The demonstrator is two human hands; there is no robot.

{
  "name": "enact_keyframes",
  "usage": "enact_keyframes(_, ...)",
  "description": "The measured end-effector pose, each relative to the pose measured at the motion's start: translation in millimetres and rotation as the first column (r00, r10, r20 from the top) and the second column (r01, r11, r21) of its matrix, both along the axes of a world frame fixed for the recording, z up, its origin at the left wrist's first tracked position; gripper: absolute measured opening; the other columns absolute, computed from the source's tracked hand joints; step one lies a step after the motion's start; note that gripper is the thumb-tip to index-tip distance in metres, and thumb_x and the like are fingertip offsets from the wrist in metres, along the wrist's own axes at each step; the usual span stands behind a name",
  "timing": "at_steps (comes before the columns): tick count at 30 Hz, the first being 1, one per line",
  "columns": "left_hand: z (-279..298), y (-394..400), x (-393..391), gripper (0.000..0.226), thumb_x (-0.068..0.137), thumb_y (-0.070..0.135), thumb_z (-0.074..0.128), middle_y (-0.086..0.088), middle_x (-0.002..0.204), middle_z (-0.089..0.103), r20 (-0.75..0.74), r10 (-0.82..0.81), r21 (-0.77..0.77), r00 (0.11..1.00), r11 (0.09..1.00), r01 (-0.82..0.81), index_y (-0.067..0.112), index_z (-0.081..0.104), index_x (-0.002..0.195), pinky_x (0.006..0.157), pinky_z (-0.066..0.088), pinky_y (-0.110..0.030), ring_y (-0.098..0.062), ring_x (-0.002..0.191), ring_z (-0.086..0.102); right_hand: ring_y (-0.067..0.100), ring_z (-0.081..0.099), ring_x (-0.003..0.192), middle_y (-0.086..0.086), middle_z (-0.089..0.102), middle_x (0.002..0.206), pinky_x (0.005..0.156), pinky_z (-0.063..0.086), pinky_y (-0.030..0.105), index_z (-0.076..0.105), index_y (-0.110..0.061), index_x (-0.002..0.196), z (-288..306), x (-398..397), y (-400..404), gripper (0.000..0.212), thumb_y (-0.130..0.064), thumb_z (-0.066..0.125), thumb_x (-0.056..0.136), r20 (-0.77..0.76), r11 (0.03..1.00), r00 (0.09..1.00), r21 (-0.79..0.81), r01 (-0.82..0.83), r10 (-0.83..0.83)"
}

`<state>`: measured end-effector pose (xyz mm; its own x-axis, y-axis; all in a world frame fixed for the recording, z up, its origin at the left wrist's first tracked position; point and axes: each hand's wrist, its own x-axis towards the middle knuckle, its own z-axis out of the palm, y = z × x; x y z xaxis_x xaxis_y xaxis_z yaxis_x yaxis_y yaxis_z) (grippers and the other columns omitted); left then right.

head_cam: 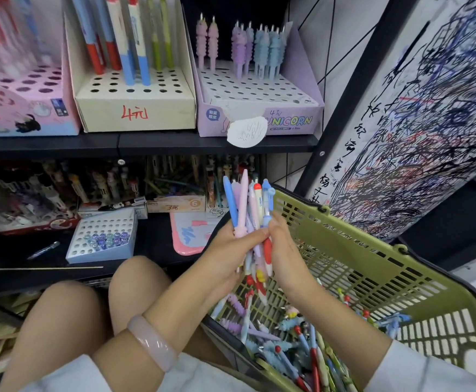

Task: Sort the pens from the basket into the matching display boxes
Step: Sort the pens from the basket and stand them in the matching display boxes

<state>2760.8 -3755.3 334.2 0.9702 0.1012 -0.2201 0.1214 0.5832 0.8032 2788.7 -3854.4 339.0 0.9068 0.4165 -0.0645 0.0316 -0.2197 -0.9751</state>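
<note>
**Head view: a mixed bundle of pens held over the basket, with plenty of room for a slip**

Head camera looks down on both hands meeting at the centre of the frame. The left hand point(225, 241) has its grip clamped around a bundle of pens point(249, 210), which stands nearly upright with its caps pointing up. The right hand point(283, 250) pinches into the same bundle from the right side, fingers curled on it. Under them, at lower right, sits the green basket point(372, 250), with many more loose pens point(287, 329) lying in its bottom.

The bundle mixes shapes and colours, so pulling one pen free could, I judge, drag its neighbours out and drop them. Those falling inside the basket cost little; those falling left could land on the bare knees or the lower shelf. A second risk is mismatching: the cream box point(135, 103) at upper centre and the lilac unicorn box point(259, 108) to its right hold different pen types, and a hurried pen may go into the wrong holes.

Much is hard to read. The pink box point(24, 108) at upper left is blurred by motion and cut off by the frame edge. The lower shelf is dark and its boxes cannot be told apart. The lower ends of the held pens are hidden behind the hands.
</note>
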Motion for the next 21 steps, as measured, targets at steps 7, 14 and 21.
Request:
enact_keyframes(7,15.6,16.2,-0.6,0.021,0.082,0.0,0.064,-0.013,0.087,0.072,-0.058,0.078,0.104,0.995,0.992,-0.072,0.007,0.065,0.103,0.068,0.057,-0.028,-0.02,0.076,0.069,0.004,0.049,0.115,0.001,0.051,0.125,0.097,0.039,0.012,0.049,-0.034,0.118,12.1,3.1,15.6,0.037,-0.019,0.019,0.101,0.042,0.995,0.994,0.023,-0.098,0.097)
enact_keyframes(14,31.0,42.8,-12.2,0.022,0.083,0.001,0.064,-0.007,0.082,0.071,0.0,0.033,0.249,0.999,0.968,-0.032,0.009,0.063,0.104,0.058,0.053,-0.02,-0.014,0.071,0.068,0.014,0.063,0.099,0.004,0.068,0.107,0.088,0.049,0.024,0.066,-0.022,0.105,32.8,10.7,32.0,0.032,-0.031,0.035,0.1,0.042,0.993,0.997,0.095,-0.067,0.063)
enact_keyframes(21,48.3,73.9,-16.7,0.026,0.083,0.003,0.064,0.006,0.081,0.074,0.056,0.007,0.355,0.998,0.935,-0.027,0.023,0.062,0.099,0.063,0.053,-0.018,-0.006,0.072,0.068,0.018,0.052,0.069,0.011,0.06,0.08,0.064,0.046,0.025,0.067,-0.006,0.097,71.1,43.5,49.9,0.025,-0.023,0.049,0.096,0.036,0.993,0.995,0.057,-0.099,0.097)
